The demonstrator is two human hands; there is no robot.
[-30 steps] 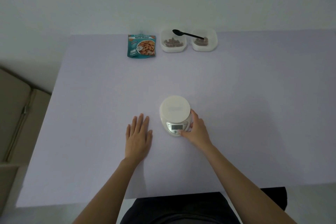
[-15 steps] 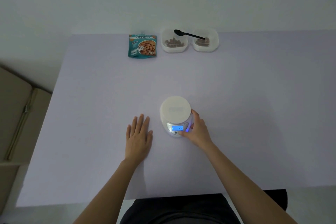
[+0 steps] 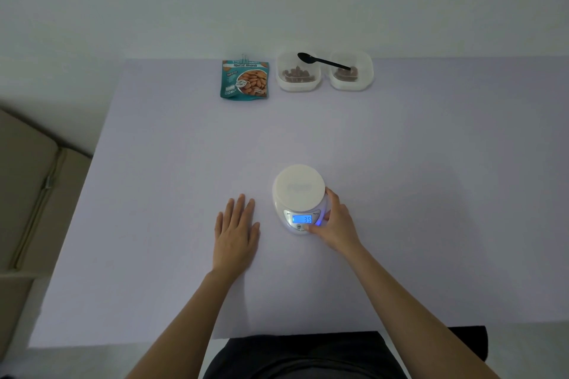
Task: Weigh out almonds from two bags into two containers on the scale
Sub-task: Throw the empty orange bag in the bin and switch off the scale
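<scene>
My right hand [image 3: 337,226] curls its fingers [image 3: 333,198] round the lit round white plastic scale [image 3: 298,188], left hand [image 3: 235,231] flat and empty; weighing seems unstarted.

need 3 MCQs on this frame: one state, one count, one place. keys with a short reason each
1. The scale has a display that is:
A) dark
B) lit blue
C) covered by a hand

2. How many almond bags show?
A) one
B) two
C) three

3. The black spoon lies:
A) on the scale
B) across the left container and right container
C) on a bag

Key:
1 B, the display glows blue with digits showing.
2 A, only one teal bag shows, left of the containers.
3 B, its bowl sits over the left container and its handle reaches into the right one.
</scene>
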